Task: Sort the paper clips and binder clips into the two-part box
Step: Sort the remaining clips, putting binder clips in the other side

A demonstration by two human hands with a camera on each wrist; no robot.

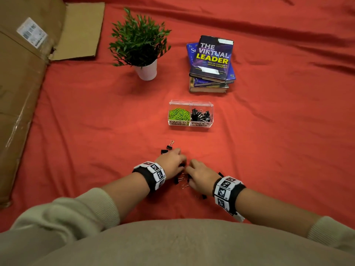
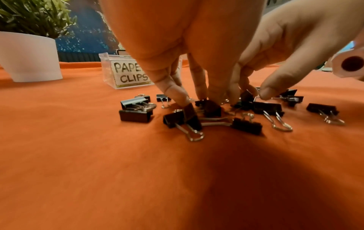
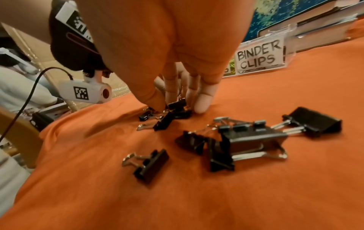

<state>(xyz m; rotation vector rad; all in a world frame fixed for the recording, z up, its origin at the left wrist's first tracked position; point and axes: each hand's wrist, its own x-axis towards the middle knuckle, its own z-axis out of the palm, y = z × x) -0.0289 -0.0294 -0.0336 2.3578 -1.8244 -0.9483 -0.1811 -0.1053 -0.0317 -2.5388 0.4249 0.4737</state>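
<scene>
Both your hands are down in the loose binder clips (image 2: 246,125) on the red cloth (image 1: 96,131), just in front of you. Your left hand (image 1: 171,162) has its fingertips (image 2: 175,95) curled onto a small knot of clips, and your right hand (image 1: 201,174) pinches into the same cluster from the other side — likely gathering several at once to save trips. Whether either hand has a clip lifted clear of the cloth, I cannot tell.

The two-part box (image 1: 190,122) sits open farther ahead, labels facing you: green paper clips (image 1: 179,114) fill the left half, black clips the right. No paper clips show on the cloth, so only the binder side seems to remain — a dozen or so clips, spread apart.
</scene>
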